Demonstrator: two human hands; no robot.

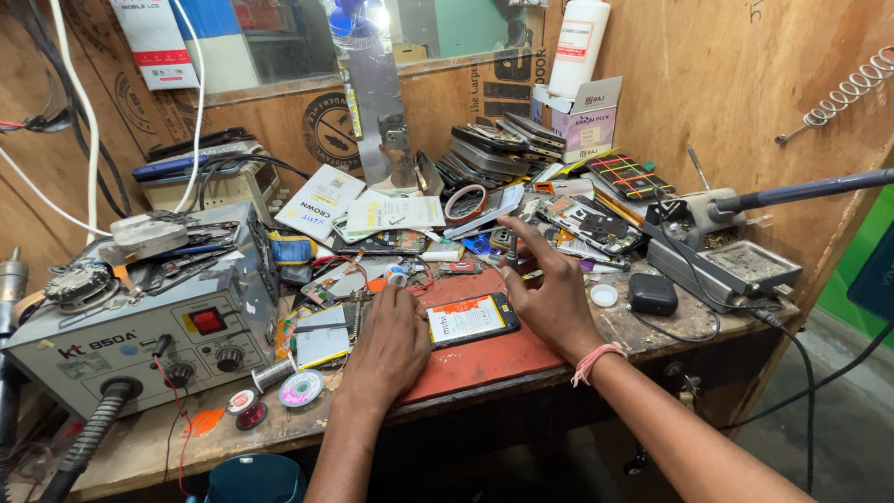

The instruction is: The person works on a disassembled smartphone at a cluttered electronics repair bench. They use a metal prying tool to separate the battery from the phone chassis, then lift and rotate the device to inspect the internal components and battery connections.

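An opened phone (470, 319) with its pale battery showing lies on a red work mat (484, 359) at the middle of the bench. My left hand (389, 340) rests flat on the mat, touching the phone's left end, fingers spread and holding nothing. My right hand (551, 291) hovers at the phone's right end, fingers apart and stretched toward the pile of phone parts (582, 224) behind it. A pink band (596, 360) circles my right wrist.
A grey hot-air station (140, 326) with a red switch and hose stands at left. Solder spools (303, 387) lie near the front edge. A soldering iron stand (722, 210) with its metal tray, a small black box (652, 293) and stacked phones (503, 144) crowd the right and back.
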